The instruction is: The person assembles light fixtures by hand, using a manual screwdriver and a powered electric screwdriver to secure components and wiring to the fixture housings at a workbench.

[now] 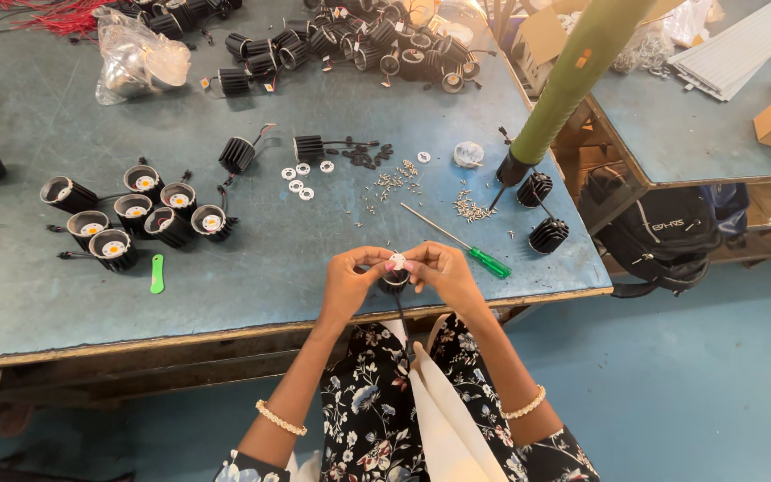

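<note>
Both my hands meet over the front edge of the blue-grey worktable [252, 268]. My left hand [350, 277] and my right hand [439, 270] together grip one small black finned lamp housing [393, 283], its wire hanging down toward my lap. A small white round disc [397, 260] sits on top of the housing, pinched under my fingertips. A green-handled screwdriver [457, 240] lies on the table just beyond my right hand.
Several finished black housings [136, 219] cluster at left beside a green tool [157, 273]. White rings [301, 178], loose screws [394, 183] and black washers lie mid-table. More housings [359, 45] pile at the back. A green pole [564, 80], two heat sinks [542, 214] and a backpack [662, 236] are right.
</note>
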